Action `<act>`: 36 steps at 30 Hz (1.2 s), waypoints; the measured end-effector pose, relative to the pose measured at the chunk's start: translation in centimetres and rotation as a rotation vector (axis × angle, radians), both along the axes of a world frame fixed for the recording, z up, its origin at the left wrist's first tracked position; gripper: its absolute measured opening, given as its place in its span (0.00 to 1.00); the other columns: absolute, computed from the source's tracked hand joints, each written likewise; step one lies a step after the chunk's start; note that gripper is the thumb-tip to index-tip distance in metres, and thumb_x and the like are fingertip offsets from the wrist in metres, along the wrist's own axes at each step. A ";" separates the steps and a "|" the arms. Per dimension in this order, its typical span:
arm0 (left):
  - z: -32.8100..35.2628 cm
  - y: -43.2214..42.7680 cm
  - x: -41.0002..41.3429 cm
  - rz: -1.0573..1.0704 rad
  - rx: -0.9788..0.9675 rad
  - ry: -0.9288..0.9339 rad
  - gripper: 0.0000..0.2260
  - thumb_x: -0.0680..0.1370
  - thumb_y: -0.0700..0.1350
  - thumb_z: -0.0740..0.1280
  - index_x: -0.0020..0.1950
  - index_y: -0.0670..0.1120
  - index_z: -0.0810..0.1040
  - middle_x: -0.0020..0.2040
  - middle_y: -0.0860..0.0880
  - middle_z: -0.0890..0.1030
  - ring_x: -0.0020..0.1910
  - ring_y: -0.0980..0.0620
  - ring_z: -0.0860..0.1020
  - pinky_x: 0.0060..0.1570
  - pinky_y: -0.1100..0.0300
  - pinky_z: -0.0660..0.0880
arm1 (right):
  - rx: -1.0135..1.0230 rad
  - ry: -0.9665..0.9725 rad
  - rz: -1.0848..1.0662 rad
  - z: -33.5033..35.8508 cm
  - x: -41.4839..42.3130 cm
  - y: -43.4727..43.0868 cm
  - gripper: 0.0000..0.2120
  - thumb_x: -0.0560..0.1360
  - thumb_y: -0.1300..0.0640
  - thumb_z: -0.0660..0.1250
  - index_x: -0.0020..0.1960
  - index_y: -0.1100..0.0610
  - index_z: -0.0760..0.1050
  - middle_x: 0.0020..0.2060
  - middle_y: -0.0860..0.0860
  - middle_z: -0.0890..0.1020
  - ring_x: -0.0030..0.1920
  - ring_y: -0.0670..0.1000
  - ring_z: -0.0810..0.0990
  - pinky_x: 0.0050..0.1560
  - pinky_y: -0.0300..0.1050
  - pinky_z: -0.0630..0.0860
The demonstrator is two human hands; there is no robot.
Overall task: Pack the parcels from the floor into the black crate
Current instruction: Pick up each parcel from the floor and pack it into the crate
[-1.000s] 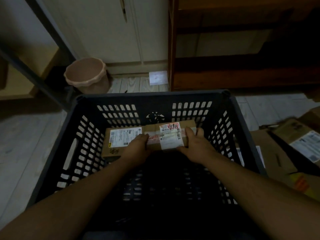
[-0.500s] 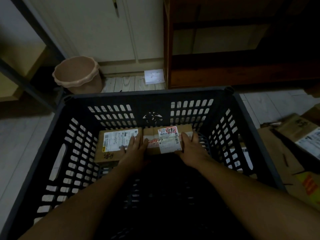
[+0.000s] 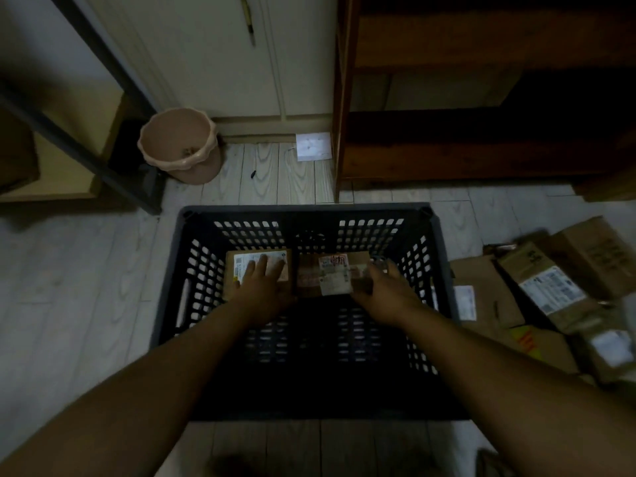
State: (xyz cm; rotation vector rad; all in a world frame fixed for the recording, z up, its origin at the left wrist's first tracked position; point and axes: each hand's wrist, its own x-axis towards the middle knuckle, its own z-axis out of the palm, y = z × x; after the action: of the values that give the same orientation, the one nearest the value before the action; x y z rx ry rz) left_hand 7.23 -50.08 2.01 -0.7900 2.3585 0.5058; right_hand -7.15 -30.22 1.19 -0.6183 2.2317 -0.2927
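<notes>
The black crate stands on the floor in front of me. Two brown parcels lie side by side against its far wall. The left parcel has a white label, and my left hand lies flat on it with fingers spread. The right parcel is taped and carries a label with red marks. My right hand grips its right end, next to the crate's right wall. Several more parcels lie on the floor to the right of the crate.
A pink waste bin stands beyond the crate at the left, beside a dark metal rack leg. A wooden shelf unit stands behind the crate at the right. A white paper leans against the cabinet base.
My left hand has left the taped parcel and moved onto the left parcel. My right hand has slid to the taped parcel's right end. The view has pulled back and higher.
</notes>
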 end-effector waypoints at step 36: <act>67.0 35.2 5.9 -0.364 0.223 0.481 0.35 0.76 0.58 0.64 0.77 0.54 0.49 0.79 0.48 0.45 0.77 0.45 0.44 0.74 0.50 0.49 | -0.056 0.458 -0.348 66.8 14.5 39.3 0.33 0.78 0.39 0.58 0.77 0.52 0.54 0.75 0.55 0.59 0.73 0.57 0.62 0.69 0.49 0.63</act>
State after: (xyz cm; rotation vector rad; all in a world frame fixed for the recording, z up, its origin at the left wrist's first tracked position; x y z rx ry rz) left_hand 13.17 -14.92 69.05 -0.1323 2.7302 0.8522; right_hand 7.34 9.13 67.98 -0.3429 2.7850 -0.4227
